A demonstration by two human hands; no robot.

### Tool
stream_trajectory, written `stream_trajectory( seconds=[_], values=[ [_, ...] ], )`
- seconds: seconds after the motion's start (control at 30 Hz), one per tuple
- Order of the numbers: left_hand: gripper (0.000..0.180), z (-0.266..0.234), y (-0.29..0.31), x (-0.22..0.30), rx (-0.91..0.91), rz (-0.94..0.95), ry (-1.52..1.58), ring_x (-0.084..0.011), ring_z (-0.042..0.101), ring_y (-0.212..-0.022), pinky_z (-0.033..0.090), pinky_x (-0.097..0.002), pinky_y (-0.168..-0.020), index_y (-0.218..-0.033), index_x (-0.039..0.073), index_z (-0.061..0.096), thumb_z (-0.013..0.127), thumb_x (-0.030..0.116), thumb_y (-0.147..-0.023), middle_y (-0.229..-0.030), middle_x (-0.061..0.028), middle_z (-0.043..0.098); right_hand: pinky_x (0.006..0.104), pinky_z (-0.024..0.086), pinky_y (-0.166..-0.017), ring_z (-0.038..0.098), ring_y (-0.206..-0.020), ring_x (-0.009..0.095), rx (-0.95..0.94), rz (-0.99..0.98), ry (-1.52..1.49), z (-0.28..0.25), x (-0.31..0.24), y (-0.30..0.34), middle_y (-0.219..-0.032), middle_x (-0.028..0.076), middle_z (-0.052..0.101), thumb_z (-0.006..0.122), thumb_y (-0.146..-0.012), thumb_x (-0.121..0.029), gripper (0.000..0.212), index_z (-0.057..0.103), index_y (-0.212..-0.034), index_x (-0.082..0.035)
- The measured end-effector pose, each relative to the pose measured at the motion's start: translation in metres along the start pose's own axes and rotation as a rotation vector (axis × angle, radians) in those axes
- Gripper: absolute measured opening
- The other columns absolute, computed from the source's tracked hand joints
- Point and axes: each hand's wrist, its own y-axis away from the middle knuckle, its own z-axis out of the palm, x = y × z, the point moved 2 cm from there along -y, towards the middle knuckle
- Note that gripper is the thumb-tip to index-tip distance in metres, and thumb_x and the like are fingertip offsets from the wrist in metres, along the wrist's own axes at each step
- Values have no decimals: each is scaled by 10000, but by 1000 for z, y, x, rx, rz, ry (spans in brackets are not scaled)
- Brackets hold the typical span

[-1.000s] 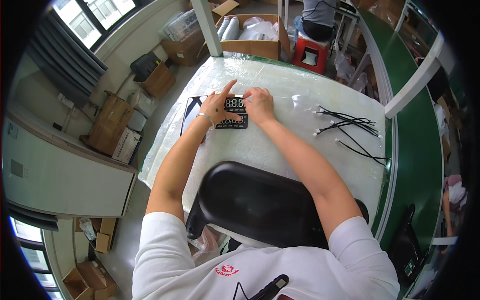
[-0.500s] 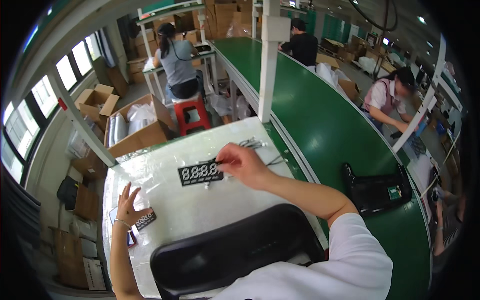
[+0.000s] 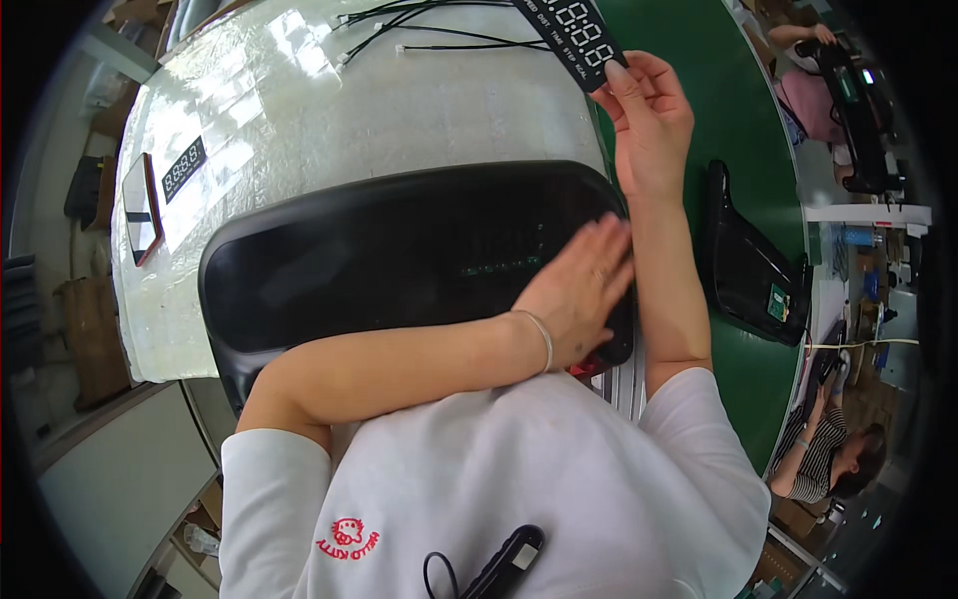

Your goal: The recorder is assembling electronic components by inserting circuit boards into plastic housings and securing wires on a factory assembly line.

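Observation:
Between the thumb and fingers of my right hand (image 3: 654, 125) is the lower corner of a black digit display panel (image 3: 574, 40), held up beyond the far right of the black housing. My left arm crosses in front of my body. At its end my left hand (image 3: 579, 285) lies with fingers stretched out over the right end of the long glossy black housing (image 3: 369, 265); whether the palm presses on it is hard to tell. Faint greenish marks show on the housing beside the fingers. A second digit display panel (image 3: 184, 170) rests at the table's left.
A phone-like flat thing with a red edge (image 3: 148, 212) lies at the left of the plastic-covered table (image 3: 299, 130). Thin black cables (image 3: 469, 45) lie at the far side. On the green conveyor (image 3: 733, 130) sits another black housing (image 3: 748, 260) with a small circuit board. Other people work at right.
My view has swung down toward the housing. My left hand has moved from the small display panel at left across to the housing's right end. My right hand has lifted the larger panel rightward.

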Motion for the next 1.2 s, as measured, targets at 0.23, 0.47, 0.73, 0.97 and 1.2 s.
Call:
stream_trajectory(
  seconds=[0.23, 0.47, 0.73, 0.97, 1.2],
  values=[
    [756, -29, 85, -61, 36, -106, 221, -304, 241, -1421, 182, -479, -1151, -1428, 120, 387, 623, 489, -812, -1529, -120, 285, 208, 488, -648, 606, -762, 94, -143, -4, 244, 4, -30, 31, -870, 18, 626, 660, -855, 5, 269, 615, -1121, 8],
    [741, -50, 185, -136, 321, -749, -228, -327, 300, -1393, 223, -503, -1128, -1415, 90, 404, 648, 455, -817, -1490, -142, 354, 189, 451, -587, 559, -696, 50, -436, 167, 457, 5, -19, 58, -835, 15, 649, 676, -855, -17, 183, 674, -1036, 8],
    [956, -37, 136, -82, 193, -524, 119, -353, 309, -1388, 243, -519, -1121, -1377, 75, 453, 847, 341, -548, -1484, -100, 382, 196, 429, -574, 530, -620, 59, -374, 206, 390, 8, 4, 38, -782, 10, 630, 684, -844, -19, 191, 675, -1034, 2],
    [911, -40, 132, -94, 314, -528, 107, -360, 355, -1363, 276, -520, -1112, -1313, 63, 525, 855, 314, -502, -1447, -87, 440, 196, 435, -608, 542, -680, 50, -587, 263, 484, 23, -16, 25, -851, 12, 650, 674, -854, -32, 197, 673, -1048, -1],
    [640, -53, 131, -100, 470, -445, 16, -339, 537, -1213, 392, -517, -1038, -1127, 39, 654, 833, 261, -554, -1253, -91, 610, 187, 435, -673, 546, -758, 43, -352, 252, 266, -17, -12, -3, -936, 11, 656, 672, -853, -28, 217, 669, -1069, -3]
  ],
)
